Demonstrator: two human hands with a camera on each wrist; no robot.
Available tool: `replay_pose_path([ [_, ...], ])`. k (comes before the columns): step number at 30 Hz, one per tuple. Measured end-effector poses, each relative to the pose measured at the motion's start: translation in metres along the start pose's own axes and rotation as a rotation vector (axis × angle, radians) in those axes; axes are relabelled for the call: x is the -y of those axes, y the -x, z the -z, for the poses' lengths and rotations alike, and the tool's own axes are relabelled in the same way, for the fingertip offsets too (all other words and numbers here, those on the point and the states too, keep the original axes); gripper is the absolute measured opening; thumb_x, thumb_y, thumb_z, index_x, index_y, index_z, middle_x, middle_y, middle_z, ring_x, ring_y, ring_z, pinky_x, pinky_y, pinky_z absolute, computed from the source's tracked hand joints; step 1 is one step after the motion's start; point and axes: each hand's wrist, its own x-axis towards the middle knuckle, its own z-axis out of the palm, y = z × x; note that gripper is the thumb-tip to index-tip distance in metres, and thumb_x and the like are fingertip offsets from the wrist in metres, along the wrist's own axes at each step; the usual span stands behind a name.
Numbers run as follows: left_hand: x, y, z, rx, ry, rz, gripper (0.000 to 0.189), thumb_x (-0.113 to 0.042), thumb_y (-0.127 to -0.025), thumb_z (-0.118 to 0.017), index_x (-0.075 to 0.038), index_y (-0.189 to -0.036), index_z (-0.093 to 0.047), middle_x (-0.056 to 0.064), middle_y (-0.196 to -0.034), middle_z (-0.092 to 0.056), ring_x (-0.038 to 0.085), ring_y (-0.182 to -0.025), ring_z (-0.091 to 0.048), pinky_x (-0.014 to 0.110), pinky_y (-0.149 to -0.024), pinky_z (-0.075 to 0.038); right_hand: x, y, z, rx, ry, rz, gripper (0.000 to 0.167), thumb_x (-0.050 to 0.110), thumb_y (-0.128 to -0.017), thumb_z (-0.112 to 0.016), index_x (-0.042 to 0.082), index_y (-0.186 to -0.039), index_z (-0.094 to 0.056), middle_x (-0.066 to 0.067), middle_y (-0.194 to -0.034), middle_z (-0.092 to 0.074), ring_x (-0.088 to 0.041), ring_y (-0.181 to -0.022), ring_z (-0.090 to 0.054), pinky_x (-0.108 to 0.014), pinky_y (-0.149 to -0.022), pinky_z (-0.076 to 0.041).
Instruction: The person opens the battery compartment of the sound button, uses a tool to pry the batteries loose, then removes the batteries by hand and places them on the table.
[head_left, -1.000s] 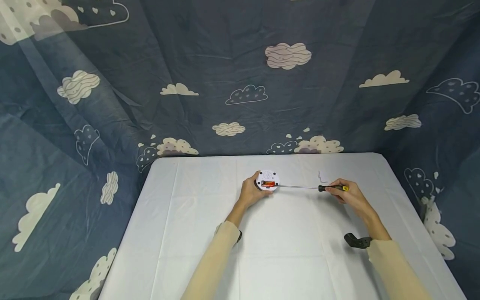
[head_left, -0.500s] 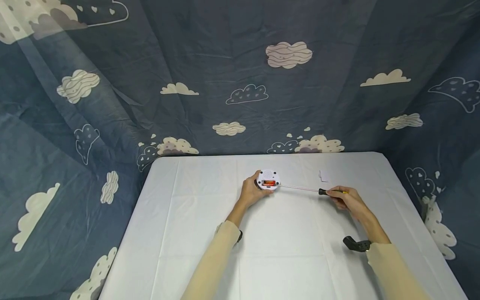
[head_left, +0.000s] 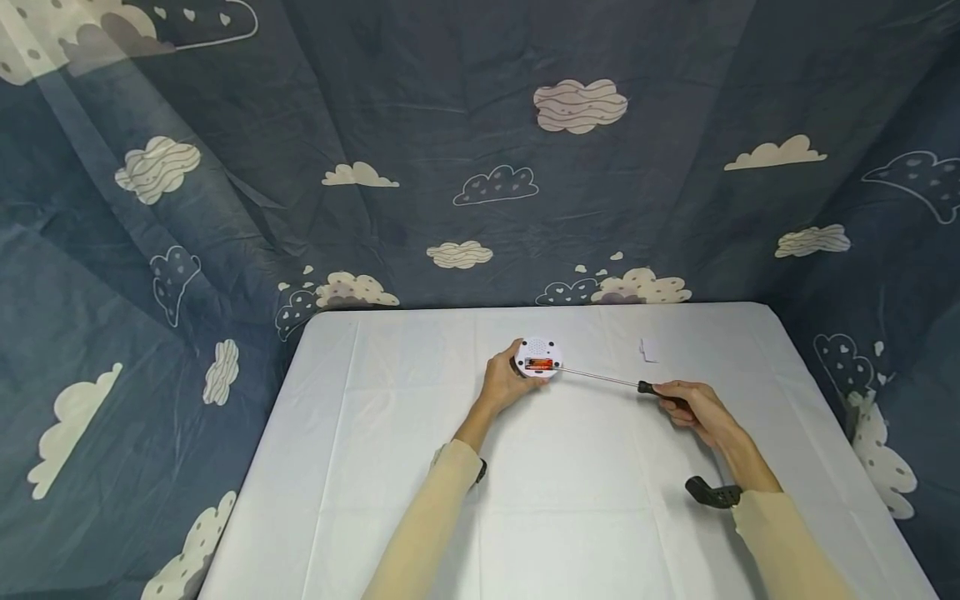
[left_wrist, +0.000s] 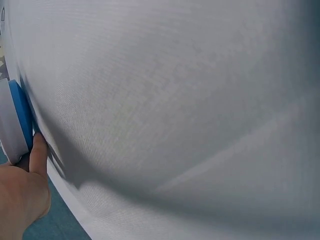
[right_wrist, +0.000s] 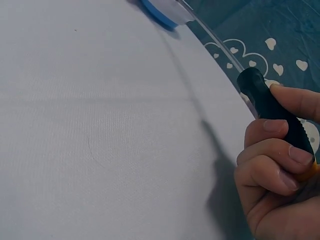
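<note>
From where I stand, the left hand comes first, at the left edge of a round white device, gripping it by the rim with its back turned up. The thumb is at the near edge of the device. In the left wrist view a blue band shows on the device, but its white part is cut off by the frame edge, and most of the left fingers are hidden.

In the back of the device a compartment lies uncovered, with red-orange batteries seated in it; one or two, I can't be sure. So the opening looks done, while the batteries are not out and the compartment isn't closed.

From the right side of the device runs the long shaft of a screwdriver. Its tip is at the compartment's right end; whether it touches a battery, a contact or only the edge is too small to tell.

Farther right of the device, and a little beyond it, lies a small pale piece, perhaps the cover, faint against the white cloth.

Rightmost, well apart from the device, the right hand has its fingers curled round the screwdriver's dark handle, hiding much of it.
</note>
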Motion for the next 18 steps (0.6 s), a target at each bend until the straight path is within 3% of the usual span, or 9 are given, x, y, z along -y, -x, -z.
replay_pose_path([
  [4, -0.001, 0.000, 0.000, -0.010, 0.001, 0.020, 0.094, -0.016, -0.075, -0.095, 0.004, -0.152, -0.046, 0.020, -0.147, -0.060, 0.029, -0.139, -0.058, 0.038, -0.118, -0.046, 0.005, 0.003, -0.002, 0.024, -0.025, -0.001, 0.027, 0.020, -0.106, -0.058, -0.006, -0.111, -0.055, 0.008, -0.068, -0.050, -0.003, -0.048, -0.034, -0.031, -0.050, -0.020],
  [10, 0.001, 0.000, -0.001, 0.005, 0.018, 0.018, 0.094, -0.016, -0.075, -0.094, 0.003, -0.153, -0.045, 0.018, -0.147, -0.061, 0.028, -0.136, -0.060, 0.037, -0.116, -0.049, 0.015, 0.008, -0.002, -0.021, 0.012, 0.002, 0.023, 0.022, -0.104, -0.062, 0.000, -0.107, -0.059, 0.007, -0.069, -0.051, -0.003, -0.050, -0.035, -0.031, -0.048, -0.024],
  [14, 0.002, 0.000, -0.001, 0.016, 0.035, 0.010, 0.093, -0.015, -0.076, -0.094, 0.002, -0.153, -0.045, 0.017, -0.147, -0.061, 0.026, -0.136, -0.060, 0.035, -0.115, -0.049, 0.027, 0.011, 0.000, -0.117, 0.149, 0.058, 0.029, 0.031, -0.100, -0.069, 0.003, -0.107, -0.065, 0.009, -0.068, -0.052, -0.005, -0.052, -0.038, -0.033, -0.049, -0.029],
  [18, 0.002, 0.000, -0.001, 0.013, 0.042, 0.010, 0.094, -0.014, -0.075, -0.094, 0.003, -0.153, -0.045, 0.018, -0.149, -0.059, 0.026, -0.138, -0.058, 0.034, -0.116, -0.048, 0.051, 0.017, -0.005, -0.213, 0.386, 0.181, 0.034, 0.032, -0.098, -0.073, 0.002, -0.110, -0.066, 0.004, -0.079, -0.059, -0.008, -0.064, -0.049, -0.028, -0.055, -0.043],
])
